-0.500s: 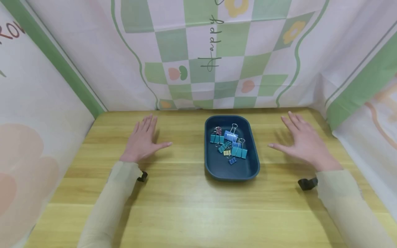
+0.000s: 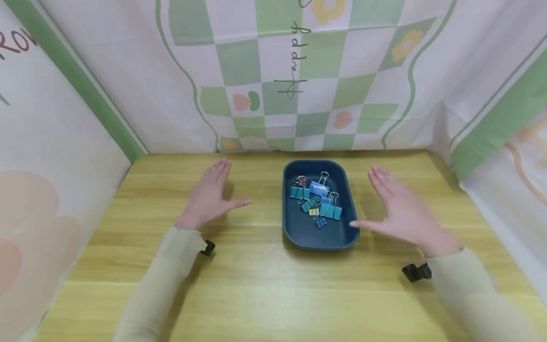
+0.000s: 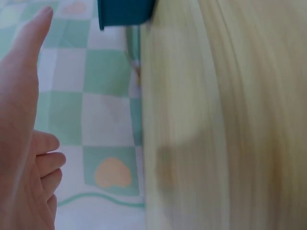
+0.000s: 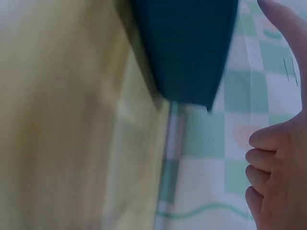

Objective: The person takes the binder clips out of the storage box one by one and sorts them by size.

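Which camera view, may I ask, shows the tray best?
The head view: nearly the whole tray shows from above, clips inside. The left wrist view has only some outer wall at its top edge; the right wrist view, more outer wall, also cut off.

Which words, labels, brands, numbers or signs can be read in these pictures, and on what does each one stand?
"Happy": on the back cloth, sideways; the mark above is cut off.
"RO", then a partly hidden letter: on the left cloth.
Thin strokes in the right wrist view: unreadable.
Clips and tray: no readable text.
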The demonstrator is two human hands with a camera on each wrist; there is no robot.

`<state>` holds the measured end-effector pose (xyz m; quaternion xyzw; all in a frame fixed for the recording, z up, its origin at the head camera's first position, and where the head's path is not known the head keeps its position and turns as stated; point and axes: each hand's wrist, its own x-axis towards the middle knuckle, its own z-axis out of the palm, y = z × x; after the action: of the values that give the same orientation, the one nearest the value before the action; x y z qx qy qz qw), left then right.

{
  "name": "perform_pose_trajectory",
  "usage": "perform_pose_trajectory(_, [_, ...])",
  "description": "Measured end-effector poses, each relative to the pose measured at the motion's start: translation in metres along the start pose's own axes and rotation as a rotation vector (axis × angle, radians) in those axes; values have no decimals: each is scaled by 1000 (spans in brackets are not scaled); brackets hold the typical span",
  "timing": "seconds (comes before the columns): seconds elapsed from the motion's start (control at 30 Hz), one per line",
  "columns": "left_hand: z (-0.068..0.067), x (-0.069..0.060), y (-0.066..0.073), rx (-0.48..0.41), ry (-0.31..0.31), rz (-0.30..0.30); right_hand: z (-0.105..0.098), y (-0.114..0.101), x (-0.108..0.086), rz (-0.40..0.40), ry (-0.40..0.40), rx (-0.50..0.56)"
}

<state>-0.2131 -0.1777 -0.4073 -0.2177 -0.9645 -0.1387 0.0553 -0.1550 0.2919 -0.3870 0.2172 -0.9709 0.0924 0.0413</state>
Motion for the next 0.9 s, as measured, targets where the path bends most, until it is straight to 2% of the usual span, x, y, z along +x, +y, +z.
perform_pose_trajectory(0.23, [2,0,18,-37,16,34,20,-30,-5,-77,-43,13])
perform_pose_trajectory(0.53, [5,4,38,-91,10,90,33,-41,-8,-40,-41,61])
perform_pose_trajectory(0.73, [7,9,49,-132,-14,119,28,-42,-7,-50,-57,47])
perform_pose_trajectory(0.9, [11,13,58,-165,-12,144,25,-52,-8,0,-77,52])
